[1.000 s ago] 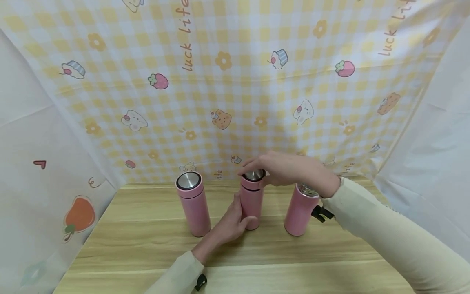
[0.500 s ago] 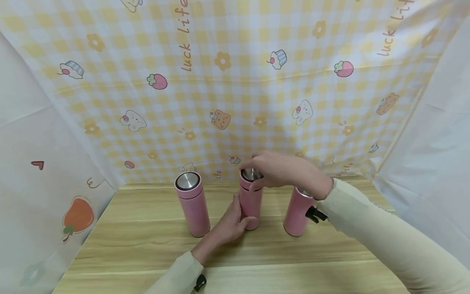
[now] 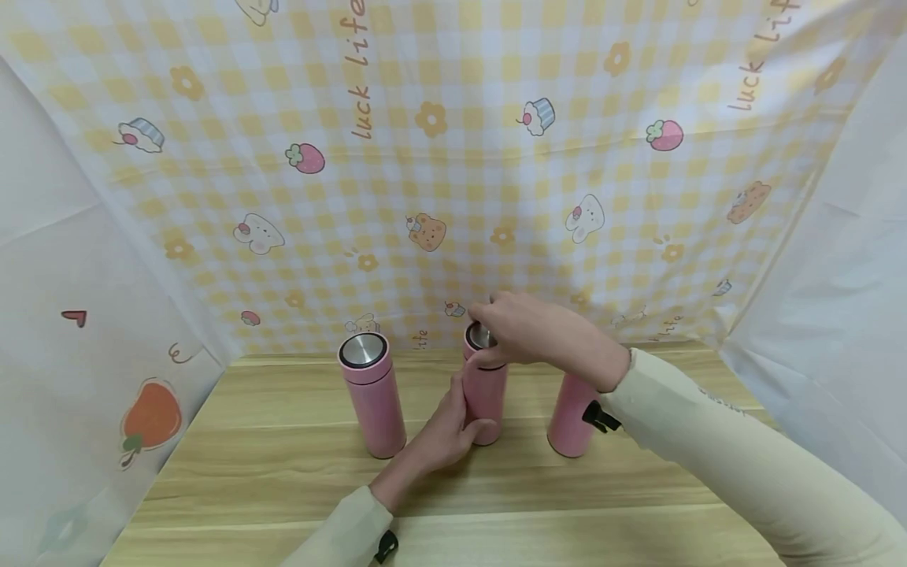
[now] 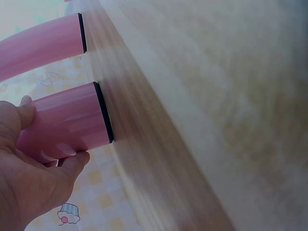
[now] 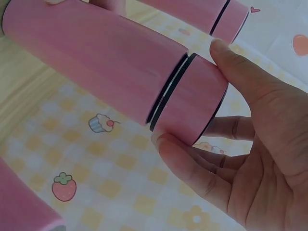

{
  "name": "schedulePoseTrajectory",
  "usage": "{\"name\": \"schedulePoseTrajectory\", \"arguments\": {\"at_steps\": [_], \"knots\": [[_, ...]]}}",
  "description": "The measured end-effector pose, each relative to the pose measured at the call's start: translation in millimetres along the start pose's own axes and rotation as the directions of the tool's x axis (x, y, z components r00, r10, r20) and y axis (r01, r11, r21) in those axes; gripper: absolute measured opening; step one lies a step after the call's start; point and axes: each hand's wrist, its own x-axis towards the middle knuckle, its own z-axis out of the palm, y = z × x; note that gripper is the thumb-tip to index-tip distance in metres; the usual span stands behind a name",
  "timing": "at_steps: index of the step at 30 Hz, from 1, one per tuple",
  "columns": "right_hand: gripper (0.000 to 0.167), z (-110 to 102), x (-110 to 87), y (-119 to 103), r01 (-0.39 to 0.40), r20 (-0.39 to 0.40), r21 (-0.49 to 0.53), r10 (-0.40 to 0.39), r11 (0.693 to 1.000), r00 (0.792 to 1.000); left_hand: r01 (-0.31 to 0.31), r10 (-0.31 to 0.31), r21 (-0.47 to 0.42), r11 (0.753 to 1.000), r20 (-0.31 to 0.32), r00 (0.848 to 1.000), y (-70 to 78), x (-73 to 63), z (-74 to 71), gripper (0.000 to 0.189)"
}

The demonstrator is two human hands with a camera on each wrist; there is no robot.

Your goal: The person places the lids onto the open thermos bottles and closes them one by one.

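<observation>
Three pink thermos flasks stand upright in a row on the table. My left hand (image 3: 441,431) holds the lower body of the middle thermos flask (image 3: 485,402), thumb and fingers on opposite sides in the left wrist view. Up top, my right hand (image 3: 534,329) grips its pink lid (image 5: 192,98), which has a steel disc on it. A thin gap and black ring show between lid and body in the right wrist view. The right thermos flask (image 3: 569,421) has its top hidden behind my right wrist.
To the left stands another thermos flask (image 3: 375,409) with its lid on. The wooden table (image 3: 538,504) ends at a yellow checked cloth (image 3: 354,205) hanging behind. White cloth hangs at both sides.
My right hand has turned around the lid, its wrist shifting slightly left and down. The sleeve and wrist now cover the right flask's top, which showed before. My left hand keeps its place.
</observation>
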Motion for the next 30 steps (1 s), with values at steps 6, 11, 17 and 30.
{"name": "schedulePoseTrajectory", "arguments": {"at_steps": [6, 11, 17, 30], "knots": [[0.053, 0.8, -1.2, 3.4, 0.030, -0.040, 0.024, -0.029, 0.999, 0.999, -0.016, 0.016, -0.011, 1.000, -0.001, 1.000, -0.4, 0.5, -0.4, 0.072], [0.060, 0.1, -6.7, 15.4, 0.121, -0.057, 0.144, -0.114, 0.982, 0.992, 0.008, -0.008, -0.015, 1.000, 0.004, 1.000, -0.1, 0.2, -0.1, 0.069], [0.065, -1.7, -13.1, 33.1, 0.281, -0.012, 0.318, -0.292, 0.906, 0.956, 0.031, -0.031, 0.005, 0.999, 0.007, 0.999, 0.7, -1.3, 0.3, 0.074], [0.066, -2.1, -14.0, 27.1, 0.220, 0.023, 0.331, -0.241, 0.918, 0.970, 0.029, -0.029, 0.016, 0.999, -0.002, 1.000, 0.7, -2.2, 0.4, 0.076]]}}
